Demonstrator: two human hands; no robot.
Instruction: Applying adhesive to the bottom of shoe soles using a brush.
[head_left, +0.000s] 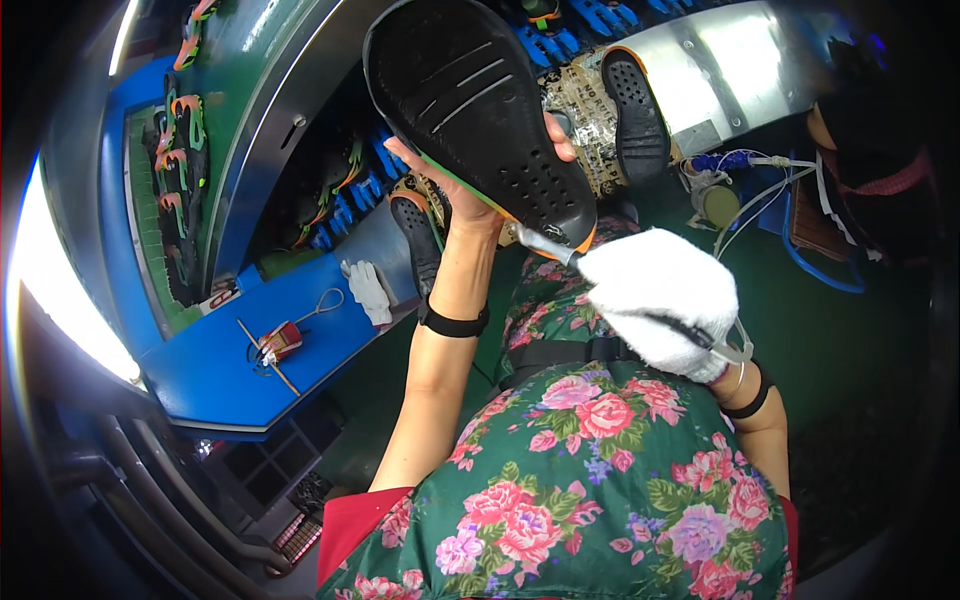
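Black shoe sole (480, 110), held up in front: the left hand (462, 195) grips opposite edges — seemingly to steady its narrow end, where the gloved right hand (665, 295), fingers closed round a grey tool (550, 246), has the tip near the orange rim (586, 241).

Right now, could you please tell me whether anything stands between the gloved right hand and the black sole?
Only the tool held in the right hand: it bridges the gap, its tip by the edge of the sole; whether it touches is unclear. The left hand holds the sole; nothing else visible intervenes.
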